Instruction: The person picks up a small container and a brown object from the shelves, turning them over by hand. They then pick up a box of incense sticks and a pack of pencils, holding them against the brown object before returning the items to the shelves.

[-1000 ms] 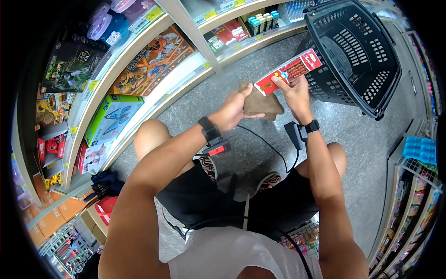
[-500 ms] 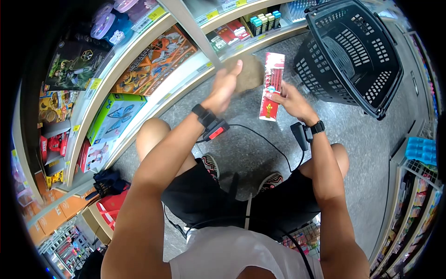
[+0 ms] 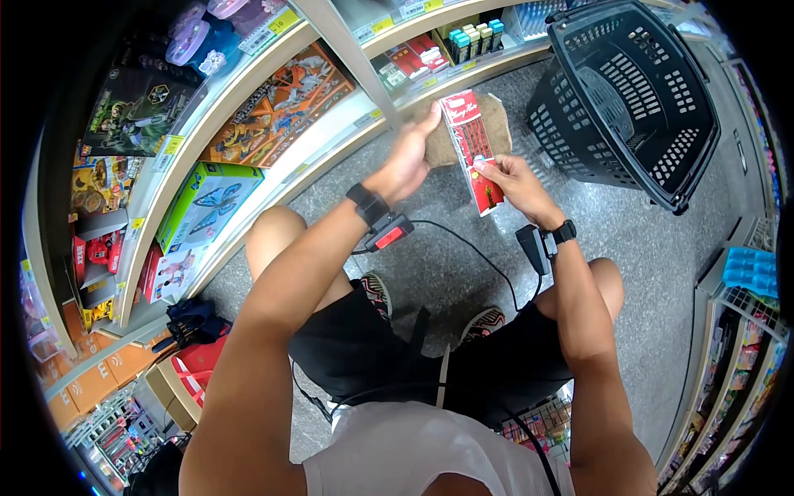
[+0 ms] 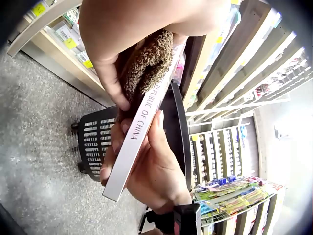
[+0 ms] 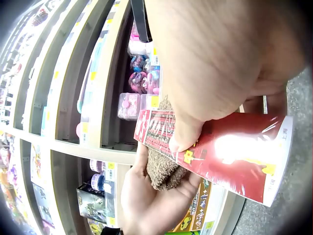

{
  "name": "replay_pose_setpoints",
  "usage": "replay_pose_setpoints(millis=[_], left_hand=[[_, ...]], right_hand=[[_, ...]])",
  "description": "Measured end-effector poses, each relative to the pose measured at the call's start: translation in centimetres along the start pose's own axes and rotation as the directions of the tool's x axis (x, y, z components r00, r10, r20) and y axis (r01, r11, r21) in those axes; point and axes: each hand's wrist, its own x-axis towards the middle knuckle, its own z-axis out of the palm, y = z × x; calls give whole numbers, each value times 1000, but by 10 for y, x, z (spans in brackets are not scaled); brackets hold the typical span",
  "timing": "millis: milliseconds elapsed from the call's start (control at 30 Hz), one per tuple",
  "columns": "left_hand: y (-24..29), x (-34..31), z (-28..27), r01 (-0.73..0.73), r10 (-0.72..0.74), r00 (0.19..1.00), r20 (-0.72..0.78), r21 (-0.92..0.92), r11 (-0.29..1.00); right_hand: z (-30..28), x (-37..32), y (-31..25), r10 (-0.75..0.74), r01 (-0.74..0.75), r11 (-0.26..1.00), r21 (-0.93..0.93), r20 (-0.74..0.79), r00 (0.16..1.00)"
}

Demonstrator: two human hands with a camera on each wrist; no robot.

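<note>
My right hand (image 3: 525, 188) pinches a flat red pencil box (image 3: 474, 136) near its lower end, thumb on its front face. The box shows a row of pencils and stands tilted. Behind it lies a brown terry cloth (image 3: 498, 132), held in my left hand (image 3: 405, 159). In the right wrist view the cloth (image 5: 162, 169) is bunched in the left palm, against the back of the box (image 5: 220, 169). The left wrist view shows the box's white printed edge (image 4: 137, 132) beside the folded cloth (image 4: 149, 61).
A dark shopping basket (image 3: 571, 149) stands on the floor at the upper right. Shelves of boxed toys (image 3: 211, 207) curve along the left, with more racks (image 3: 732, 364) on the right. A cable (image 3: 467, 240) runs between the two wrist cameras.
The box was swung from a slant at the right to nearly upright, then moved left onto the cloth. My left hand has moved the cloth up and behind the box.
</note>
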Motion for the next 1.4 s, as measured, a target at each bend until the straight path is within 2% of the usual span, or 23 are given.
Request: replay_pose_setpoints(millis=[100,167,233,333,367,400,433,500,700,733,800,833,900,933,967,1033,1067,1100,1133,1200,1233,1300,1400], left_hand=[[10,1,-3,-18,17,1000,25,26,1000],[18,4,-6,-130,130,991,18,-20,991],[24,6,-8,-148,149,989,27,-35,988],[21,10,-12,-247,250,968,-30,82,966],[17,16,-19,-328,353,936,-7,346,879],[17,18,-21,-381,441,896,43,582,718],[16,19,-22,-381,442,896,42,582,718],[15,19,-21,-470,513,846,147,660,586],[18,12,-20,-407,488,861,146,774,486],[22,10,-17,-410,490,859,148,774,484],[26,3,-11,-309,394,909,135,853,421],[21,3,-13,-310,395,909,135,853,420],[12,2,-14,-315,229,942,243,877,364],[12,1,-14,-274,78,962,263,909,313],[11,-3,-15,-273,82,962,261,910,311],[1,-7,-21,-412,-217,871,440,896,162],[-5,-8,-25,-412,-215,872,439,897,160],[-15,-8,-30,-434,-348,829,438,896,94],[-27,-7,-36,-463,-474,774,421,886,31],[-61,-4,-52,-498,-470,761,447,867,17],[-57,-14,-43,-532,-468,747,472,847,4],[-51,-29,-31,-510,-466,760,453,860,4],[-58,-39,-27,-494,-451,777,440,870,-2]], right_hand=[[0,1,1,-17,17,1000,22,-16,1000],[-2,2,1,-50,52,997,51,-32,998],[-4,0,-2,-10,10,1000,29,-2,1000],[-3,-5,-10,13,-13,1000,23,12,1000],[-3,-4,-7,11,-12,1000,22,13,1000],[-3,-3,-4,-45,44,997,58,12,999],[-3,-2,-1,-100,98,991,93,9,995],[-4,-4,-1,-102,102,990,96,-14,995],[-16,-5,-5,-63,67,996,65,-59,996],[-21,-1,2,-41,50,997,54,-156,987],[-23,5,7,-20,33,999,25,-406,913],[-26,6,4,-22,35,999,25,-406,913],[-35,9,-2,52,-88,995,-46,-512,857],[-37,11,-4,97,-136,989,-51,-465,880],[-35,11,-4,93,-132,990,-52,-463,882],[-25,6,-15,58,-146,957,-250,-330,942],[-28,16,-2,35,-164,926,-339,-354,934],[-30,23,10,34,-163,926,-340,-354,935],[-30,28,17,-70,-123,870,-478,-366,928],[-24,31,12,-208,-85,771,-631,-376,903],[-23,36,11,-212,-82,771,-632,-374,903],[-19,46,6,-406,28,621,-783,-291,866],[-9,63,-6,-430,52,606,-793,-271,861]])
